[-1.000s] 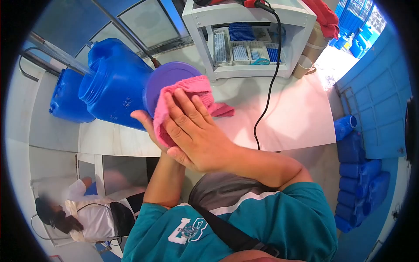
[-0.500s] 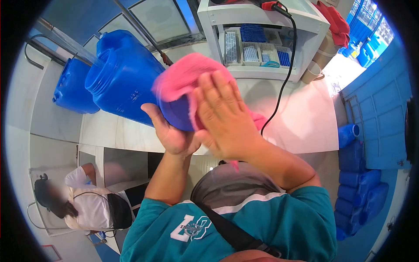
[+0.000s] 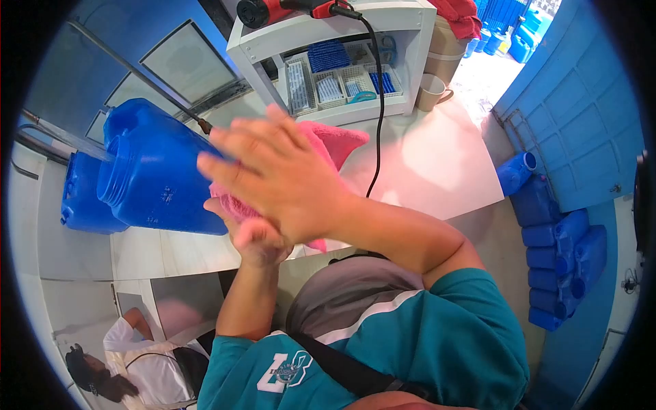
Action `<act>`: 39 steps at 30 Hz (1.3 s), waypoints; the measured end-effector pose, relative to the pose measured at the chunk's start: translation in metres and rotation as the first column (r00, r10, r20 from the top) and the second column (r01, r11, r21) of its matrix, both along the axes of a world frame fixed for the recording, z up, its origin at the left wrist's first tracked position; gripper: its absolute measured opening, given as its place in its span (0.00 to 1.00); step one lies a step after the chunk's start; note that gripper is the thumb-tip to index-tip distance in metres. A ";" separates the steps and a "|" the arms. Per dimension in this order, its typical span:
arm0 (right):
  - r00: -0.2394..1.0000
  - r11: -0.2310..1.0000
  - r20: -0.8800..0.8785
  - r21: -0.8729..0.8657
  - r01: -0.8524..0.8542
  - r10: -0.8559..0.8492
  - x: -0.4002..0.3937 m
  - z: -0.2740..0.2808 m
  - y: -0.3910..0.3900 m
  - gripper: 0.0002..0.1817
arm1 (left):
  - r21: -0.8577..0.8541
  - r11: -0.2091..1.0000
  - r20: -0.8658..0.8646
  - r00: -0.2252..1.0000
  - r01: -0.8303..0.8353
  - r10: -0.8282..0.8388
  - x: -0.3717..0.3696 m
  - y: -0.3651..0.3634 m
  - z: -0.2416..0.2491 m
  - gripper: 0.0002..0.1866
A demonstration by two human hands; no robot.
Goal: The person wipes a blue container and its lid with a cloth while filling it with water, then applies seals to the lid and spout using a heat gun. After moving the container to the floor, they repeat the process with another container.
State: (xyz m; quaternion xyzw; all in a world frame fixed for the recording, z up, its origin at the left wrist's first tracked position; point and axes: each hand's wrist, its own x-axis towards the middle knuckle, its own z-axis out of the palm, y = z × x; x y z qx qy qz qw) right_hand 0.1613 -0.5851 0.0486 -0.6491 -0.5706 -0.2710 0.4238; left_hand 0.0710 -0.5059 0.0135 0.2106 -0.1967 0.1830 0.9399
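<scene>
My left hand (image 3: pixel 257 239) is palm up, partly hidden, curled round the lower part of a pink cloth (image 3: pixel 331 140). Above it, my right hand (image 3: pixel 283 174) lies over the cloth with fingers stretched apart, blurred by motion. The cloth's loose end sticks out behind my right hand towards the shelf. Whatever lies inside the cloth is hidden. Left of my hands, a large blue container (image 3: pixel 167 184) lies on the white counter (image 3: pixel 437 164), its threaded mouth facing left, with water running at the mouth.
Another blue container (image 3: pixel 85 198) is at far left. A white shelf unit (image 3: pixel 328 34) holds baskets and a red heat gun (image 3: pixel 287 9), whose black cable crosses the counter. A beige mug (image 3: pixel 432 92) stands beside it. Blue jugs (image 3: pixel 547 256) are stacked right. Another person (image 3: pixel 150 369) is lower left.
The view has shifted, so the shelf sits further left and higher. My right hand has moved left over my left hand, and the round blue object seen between them is now hidden.
</scene>
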 end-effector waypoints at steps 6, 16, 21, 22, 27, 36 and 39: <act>0.973 0.999 -0.228 0.038 0.023 -0.013 -0.015 -0.033 0.008 0.60 | 0.144 0.966 -0.076 0.970 -0.217 0.229 0.002 0.030 0.006 0.53; 0.946 0.961 -0.272 0.256 -0.108 0.179 -0.029 -0.037 0.012 0.57 | 0.033 0.966 0.017 0.967 -0.256 0.256 -0.015 0.035 0.017 0.53; 0.982 0.987 -0.153 -0.094 -0.129 0.114 -0.057 -0.024 0.000 0.58 | 0.201 0.976 0.011 0.997 -0.081 0.081 -0.007 0.027 0.010 0.49; 0.987 0.984 -0.105 -0.120 -0.130 0.118 -0.049 -0.017 0.002 0.58 | 0.220 0.968 -0.105 0.984 -0.120 0.146 -0.007 0.017 0.013 0.49; 1.000 0.979 0.000 -0.204 0.008 -0.008 -0.013 0.014 0.017 0.60 | 0.197 0.976 -0.240 0.960 -0.097 0.144 -0.003 0.003 0.008 0.49; 0.998 0.976 -0.043 -0.215 0.045 -0.055 -0.006 -0.020 -0.007 0.64 | 0.251 0.926 -0.439 0.819 -0.283 0.369 -0.023 0.023 0.027 0.49; 0.991 0.985 -0.133 -0.167 -0.038 0.016 -0.001 -0.005 0.011 0.63 | 0.230 0.968 -0.454 0.869 -0.101 0.198 -0.011 0.007 0.021 0.50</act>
